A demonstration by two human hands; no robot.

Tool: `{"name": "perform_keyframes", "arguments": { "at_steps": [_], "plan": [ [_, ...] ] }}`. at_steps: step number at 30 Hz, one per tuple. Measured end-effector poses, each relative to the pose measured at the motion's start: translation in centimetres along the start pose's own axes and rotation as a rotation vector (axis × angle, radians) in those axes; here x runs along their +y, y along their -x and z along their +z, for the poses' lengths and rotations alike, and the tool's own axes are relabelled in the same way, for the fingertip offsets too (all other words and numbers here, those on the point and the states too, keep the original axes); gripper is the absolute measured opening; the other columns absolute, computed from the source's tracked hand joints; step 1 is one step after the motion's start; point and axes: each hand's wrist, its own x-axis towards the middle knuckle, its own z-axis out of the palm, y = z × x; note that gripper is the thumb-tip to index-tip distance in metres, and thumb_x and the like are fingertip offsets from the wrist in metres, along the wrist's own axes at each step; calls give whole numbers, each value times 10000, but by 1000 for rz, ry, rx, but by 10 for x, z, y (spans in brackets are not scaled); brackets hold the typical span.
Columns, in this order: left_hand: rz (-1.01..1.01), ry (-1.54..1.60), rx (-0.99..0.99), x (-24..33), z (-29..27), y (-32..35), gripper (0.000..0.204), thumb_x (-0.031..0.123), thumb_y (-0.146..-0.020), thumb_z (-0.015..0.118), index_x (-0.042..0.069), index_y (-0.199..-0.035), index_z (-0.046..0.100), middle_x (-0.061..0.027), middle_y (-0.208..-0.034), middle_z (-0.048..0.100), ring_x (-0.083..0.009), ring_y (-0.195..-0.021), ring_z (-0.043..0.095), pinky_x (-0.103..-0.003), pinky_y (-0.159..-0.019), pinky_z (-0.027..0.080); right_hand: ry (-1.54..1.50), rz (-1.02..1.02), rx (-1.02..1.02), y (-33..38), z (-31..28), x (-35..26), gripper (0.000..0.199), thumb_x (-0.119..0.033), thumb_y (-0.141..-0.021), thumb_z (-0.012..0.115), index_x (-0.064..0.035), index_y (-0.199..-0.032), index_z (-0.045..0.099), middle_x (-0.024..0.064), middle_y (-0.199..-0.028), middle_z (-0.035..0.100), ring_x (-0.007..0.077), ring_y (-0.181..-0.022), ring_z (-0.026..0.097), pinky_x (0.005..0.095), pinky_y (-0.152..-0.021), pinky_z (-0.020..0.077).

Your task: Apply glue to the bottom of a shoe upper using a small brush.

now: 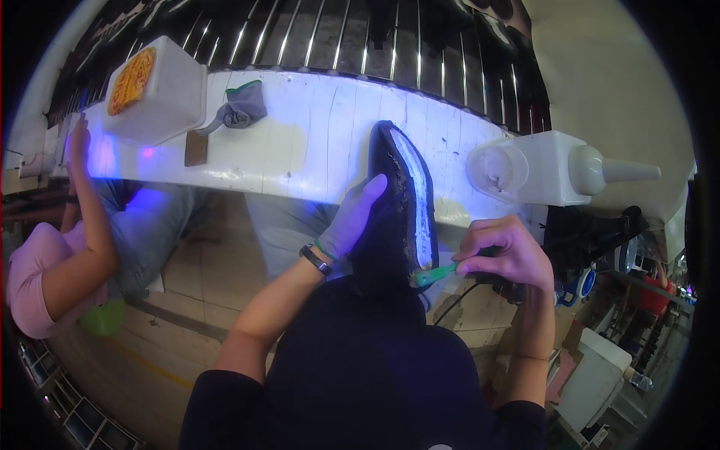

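Note:
A black shoe (384, 195) lies tilted across the bench edge with its toe away from me, and its pale underside edge glows bluish-white. My left hand (352, 217), in a thin light glove with a dark band at the wrist, grips the shoe's left side, thumb on top. Bare and pinched, my right hand (502, 251) holds a small green brush (436, 275) by its handle. The brush's head touches or nearly touches the near end of the shoe's pale strip. The shoe's near end is partly hidden against my dark clothing.
Behind the white bench (315, 135) runs a rack of metal rollers (337, 37). A clear cup (498, 171) and a white bottle (551, 169) stand to the right. A white container (161, 94) and a grey cloth (244, 105) are at left, near a seated person (67, 270).

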Motion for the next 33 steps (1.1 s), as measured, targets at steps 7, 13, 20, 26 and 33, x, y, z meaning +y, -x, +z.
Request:
{"name": "perform_keyframes", "arguments": {
  "at_steps": [7,13,20,26,33],
  "plan": [
    [-8,-87,56,5,7,1,482,409,-972,540,-11,-1207,573,-69,-1122,620,-125,-1005,588,-290,-922,477,191,211,368,-37,-4,17,215,-252,-789,784,-47,-787,721,48,-692,639,111,-631,550,260,-573,390],
    [-51,33,44,21,21,6,490,413,-962,550,-3,-1220,576,-78,-1133,623,-147,-1017,601,-292,-936,478,43,-50,64,-17,-9,1,181,-192,-763,804,-35,-809,726,45,-720,646,141,-649,573,283,-604,424],
    [-208,80,-24,31,26,-1,585,474,-964,489,12,-1322,493,-141,-1193,628,-215,-1038,637,-359,-943,508,-4,-107,-106,-23,-29,-20,173,-157,-750,812,-22,-795,715,53,-753,664,154,-698,620,286,-655,465],
    [-307,101,-159,45,39,2,590,492,-987,426,39,-1362,470,-123,-1256,602,-204,-1079,623,-356,-961,498,3,-226,-196,-46,-45,-38,180,-152,-740,820,-19,-795,712,52,-765,671,145,-714,629,281,-682,479],
    [-260,157,-390,54,58,22,466,385,-1013,418,95,-1375,457,-83,-1269,585,-155,-1110,598,-312,-985,455,-52,-330,-245,-74,-49,-57,214,-136,-662,860,-12,-760,715,77,-747,689,168,-713,663,281,-661,498]
  ]
}}
